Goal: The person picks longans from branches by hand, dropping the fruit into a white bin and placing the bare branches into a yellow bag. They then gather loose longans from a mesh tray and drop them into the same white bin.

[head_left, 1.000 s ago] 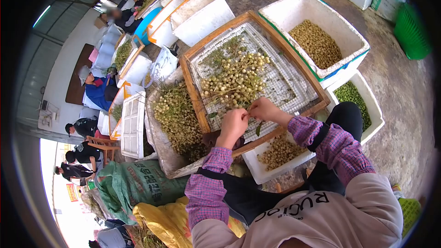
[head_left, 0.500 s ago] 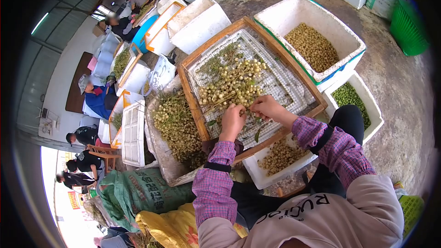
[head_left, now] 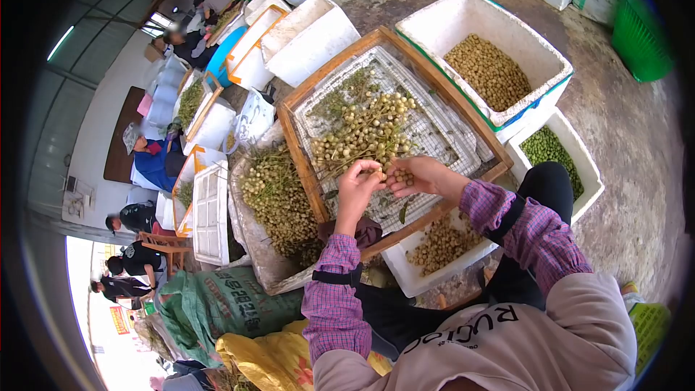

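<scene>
Two bare hands meet above the near side of a wood-framed mesh screen [head_left: 300, 174], where I hold loose round fruits [head_left: 399, 177] in my cupped right hand [head_left: 418, 174]. My left hand [head_left: 358, 179] draws its fingertips narrow beside them; whether they pinch one, I cannot tell. Stemmed fruit clusters [head_left: 371, 129] lie mid-screen, a filled foam bin [head_left: 250, 246] stands along its left edge, and a foam box [head_left: 532, 35] of fruit sits by the right edge.
</scene>
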`<state>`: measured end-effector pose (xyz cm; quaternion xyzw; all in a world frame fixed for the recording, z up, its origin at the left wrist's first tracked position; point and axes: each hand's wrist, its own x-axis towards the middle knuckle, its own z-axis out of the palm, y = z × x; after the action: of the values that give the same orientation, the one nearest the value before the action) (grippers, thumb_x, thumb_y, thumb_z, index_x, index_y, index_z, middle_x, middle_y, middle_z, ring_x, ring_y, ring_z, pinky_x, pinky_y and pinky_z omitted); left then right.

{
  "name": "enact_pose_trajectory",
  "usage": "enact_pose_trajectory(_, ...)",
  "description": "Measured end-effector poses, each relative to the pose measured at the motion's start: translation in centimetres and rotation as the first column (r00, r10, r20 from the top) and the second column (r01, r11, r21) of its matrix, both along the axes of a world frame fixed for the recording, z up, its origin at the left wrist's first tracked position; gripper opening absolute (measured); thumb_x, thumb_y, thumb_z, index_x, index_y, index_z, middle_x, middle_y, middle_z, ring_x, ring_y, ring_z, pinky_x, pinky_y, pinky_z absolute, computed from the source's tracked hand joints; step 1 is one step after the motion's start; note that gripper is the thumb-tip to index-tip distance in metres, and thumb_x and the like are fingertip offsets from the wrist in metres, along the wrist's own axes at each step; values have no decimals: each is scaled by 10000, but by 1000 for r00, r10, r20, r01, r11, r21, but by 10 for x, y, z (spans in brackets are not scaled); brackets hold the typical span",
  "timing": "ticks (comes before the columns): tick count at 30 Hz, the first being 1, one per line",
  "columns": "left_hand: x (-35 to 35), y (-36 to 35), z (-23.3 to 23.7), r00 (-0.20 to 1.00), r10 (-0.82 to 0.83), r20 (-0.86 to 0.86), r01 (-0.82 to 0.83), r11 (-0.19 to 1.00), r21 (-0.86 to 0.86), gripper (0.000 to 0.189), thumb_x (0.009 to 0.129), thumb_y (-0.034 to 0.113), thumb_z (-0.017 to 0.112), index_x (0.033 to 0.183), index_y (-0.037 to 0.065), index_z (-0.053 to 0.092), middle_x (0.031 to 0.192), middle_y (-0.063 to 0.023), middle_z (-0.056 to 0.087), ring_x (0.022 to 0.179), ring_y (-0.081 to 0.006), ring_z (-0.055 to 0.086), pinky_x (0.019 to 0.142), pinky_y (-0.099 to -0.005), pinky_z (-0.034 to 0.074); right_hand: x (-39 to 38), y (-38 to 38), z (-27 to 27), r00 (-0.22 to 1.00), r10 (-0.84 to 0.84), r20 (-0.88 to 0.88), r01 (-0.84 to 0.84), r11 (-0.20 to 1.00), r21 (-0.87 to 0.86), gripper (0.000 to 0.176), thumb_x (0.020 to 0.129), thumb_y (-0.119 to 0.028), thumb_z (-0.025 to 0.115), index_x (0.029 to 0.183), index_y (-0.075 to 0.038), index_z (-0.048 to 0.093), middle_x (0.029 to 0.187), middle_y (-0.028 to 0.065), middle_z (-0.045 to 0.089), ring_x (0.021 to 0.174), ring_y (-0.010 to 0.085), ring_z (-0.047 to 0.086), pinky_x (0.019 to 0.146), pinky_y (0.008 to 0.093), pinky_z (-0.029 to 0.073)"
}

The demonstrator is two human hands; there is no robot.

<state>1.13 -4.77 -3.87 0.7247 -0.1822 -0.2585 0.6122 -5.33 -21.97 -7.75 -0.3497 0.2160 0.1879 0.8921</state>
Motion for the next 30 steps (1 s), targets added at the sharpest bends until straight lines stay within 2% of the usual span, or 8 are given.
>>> enact_pose_trajectory(1, -1, -1, 0, 1000, -12, 10, 12, 1000, -9, 148, 865, -13, 588, 1011, -34, 589, 993, -63, 627, 846, -116, 634, 728, -269, 545, 2, 1, -2, 1000, 21, 8, -22, 996, 91, 238, 935, -205, 571, 985, 23, 617, 857, 126, 636, 682, 216, 645, 679, 381, 595)
enact_pose_trajectory(6, -3, -4, -10, 980, -46, 193, 47, 999, -3, 188, 835, -47, 609, 1021, -26, 593, 989, -97, 655, 836, -159, 660, 715, -278, 544, -1, 5, 3, 992, -34, 120, 32, 999, 20, 204, 923, -147, 572, 970, 45, 618, 838, 135, 638, 702, 226, 649, 688, 384, 592)
enact_pose_trajectory(9, -6, -3, -6, 918, -120, 378, 25, 969, 246, 229, 825, -57, 623, 1049, -16, 599, 970, -87, 650, 881, -148, 647, 770, -270, 534, -3, 2, 1, 989, 14, 149, -1, 996, -88, 160, 923, -108, 564, 990, 34, 593, 843, 116, 628, 692, 213, 643, 680, 367, 591)
enact_pose_trajectory(13, -7, -4, -8, 883, -129, 451, 3, 963, 270, 211, 815, -53, 628, 1022, -9, 618, 887, -92, 662, 807, -156, 657, 718, -275, 530, -5, 2, 5, 990, -1, 138, 21, 989, -145, 128, 920, -90, 562, 966, 27, 585, 828, 106, 621, 650, 203, 631, 654, 363, 589)
enact_pose_trajectory(19, -8, -4, -7, 820, -146, 553, -27, 956, 293, 113, 808, -1, 650, 918, -28, 650, 790, -115, 641, 680, -191, 641, 604, -292, 498, -4, 0, 5, 994, -1, 111, -1, 1000, 26, 123, 911, -105, 578, 947, 13, 589, 768, 75, 610, 631, 170, 614, 600, 347, 575)
enact_pose_trajectory(21, -6, -1, -4, 792, -214, 571, -24, 925, 380, 92, 812, 28, 660, 885, -28, 662, 779, -124, 627, 658, -193, 625, 579, -298, 481, -4, 2, 6, 990, 30, 137, -24, 999, -44, 109, 896, -95, 590, 933, 7, 597, 762, 61, 606, 636, 159, 608, 608, 345, 569)
enact_pose_trajectory(25, -11, -3, -3, 805, -187, 563, -20, 940, 341, 86, 787, 50, 671, 828, -25, 658, 748, -85, 596, 623, -152, 593, 570, -279, 461, -6, 1, 6, 986, 63, 157, -38, 987, -158, 117, 863, -84, 617, 923, 17, 617, 755, 62, 617, 631, 140, 600, 618, 347, 569)
enact_pose_trajectory(30, 0, 2, -10, 754, -187, 629, -77, 927, 368, 62, 763, 16, 655, 797, -25, 622, 719, -86, 565, 617, -176, 580, 562, -296, 453, 1, -3, -10, 992, 54, 115, -60, 997, 53, 109, 863, -83, 604, 911, 15, 612, 769, 61, 617, 627, 136, 569, 567, 314, 535)
